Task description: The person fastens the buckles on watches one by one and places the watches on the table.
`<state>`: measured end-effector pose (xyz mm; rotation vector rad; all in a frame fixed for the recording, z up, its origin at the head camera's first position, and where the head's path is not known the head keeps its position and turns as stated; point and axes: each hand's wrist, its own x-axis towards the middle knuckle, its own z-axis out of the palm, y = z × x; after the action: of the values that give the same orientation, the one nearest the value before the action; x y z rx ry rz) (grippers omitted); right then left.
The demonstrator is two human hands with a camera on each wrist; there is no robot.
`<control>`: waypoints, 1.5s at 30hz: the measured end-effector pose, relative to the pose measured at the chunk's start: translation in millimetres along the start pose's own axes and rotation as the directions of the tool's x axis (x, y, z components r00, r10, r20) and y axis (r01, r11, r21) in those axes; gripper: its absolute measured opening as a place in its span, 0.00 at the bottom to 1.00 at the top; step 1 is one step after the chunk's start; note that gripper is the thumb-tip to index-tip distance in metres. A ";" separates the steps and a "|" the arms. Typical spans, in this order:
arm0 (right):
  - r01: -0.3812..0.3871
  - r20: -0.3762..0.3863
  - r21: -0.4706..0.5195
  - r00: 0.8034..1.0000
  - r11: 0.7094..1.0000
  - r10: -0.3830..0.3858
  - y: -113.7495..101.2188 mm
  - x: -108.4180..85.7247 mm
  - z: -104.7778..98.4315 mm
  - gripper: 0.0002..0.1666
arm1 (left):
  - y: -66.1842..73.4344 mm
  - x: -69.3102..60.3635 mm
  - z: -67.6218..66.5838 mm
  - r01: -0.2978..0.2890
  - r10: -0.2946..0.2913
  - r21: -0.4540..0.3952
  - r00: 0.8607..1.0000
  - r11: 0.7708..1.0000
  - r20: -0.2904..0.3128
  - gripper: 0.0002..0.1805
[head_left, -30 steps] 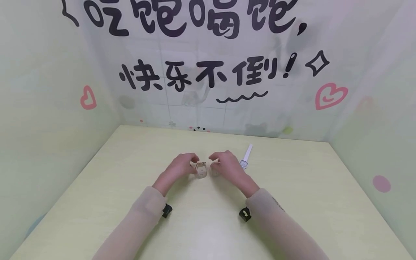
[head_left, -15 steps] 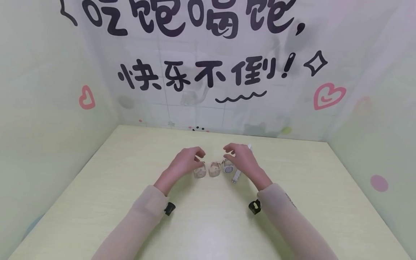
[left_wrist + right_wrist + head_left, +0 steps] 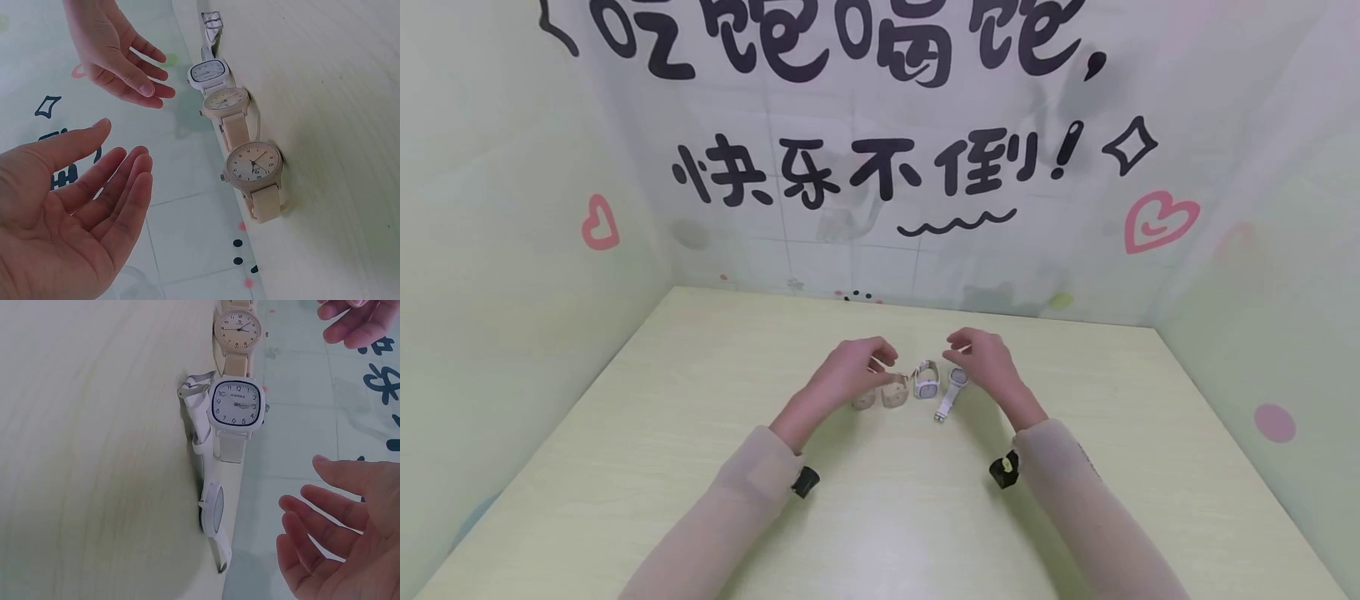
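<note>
Two beige round-dialled wristwatches, the left one (image 3: 253, 169) and the second one (image 3: 895, 394), stand in a row on the table with their straps looped. To their right stands a white square-dialled wristwatch (image 3: 236, 403), also looped. At the row's right end another white wristwatch (image 3: 214, 509) lies with its strap stretched out. My left hand (image 3: 853, 367) hovers over the beige pair, partly hiding them in the head view, fingers loosely bent and holding nothing. Near the stretched-out watch my right hand (image 3: 992, 362) hangs in the air, relaxed and without anything in its fingers.
The pale wooden table (image 3: 700, 467) meets a printed back wall (image 3: 820, 271) with black lettering. Side panels rise at the left (image 3: 512, 250) and right (image 3: 1262, 292). A black wrist mount sits at each cuff.
Both hands have shifted to the right. The right hand has moved off the second beige watch and the white watches, which now show. The left hand has passed from the left beige watch toward the second.
</note>
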<state>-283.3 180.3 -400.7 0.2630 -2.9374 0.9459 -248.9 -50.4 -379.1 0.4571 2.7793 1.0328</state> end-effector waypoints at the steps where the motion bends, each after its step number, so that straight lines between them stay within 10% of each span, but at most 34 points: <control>1: -0.013 0.001 0.005 1.000 1.000 0.013 2.8 0.6 -0.1 0.20 | 0.0 0.3 0.8 -0.001 0.001 0.000 1.000 1.000 0.000 0.18; 20: -0.355 0.103 0.097 0.933 0.930 0.345 39.4 16.2 4.7 0.24 | -3.7 0.4 9.6 0.037 -0.036 -0.007 0.999 0.999 0.037 0.15; 34: -0.381 0.130 0.007 0.917 0.925 0.377 46.6 30.2 11.9 0.15 | -2.6 -3.1 10.9 0.028 -0.027 -0.015 0.999 0.999 0.044 0.15; 45: -0.344 0.129 0.297 0.939 0.891 0.320 49.2 22.4 6.3 0.14 | 0.9 -1.7 14.0 -0.007 0.009 -0.043 0.999 0.999 0.045 0.16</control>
<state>-313.9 212.6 -432.0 -0.2130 -2.9417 1.4866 -243.8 -41.7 -389.0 0.4808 2.7118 1.0684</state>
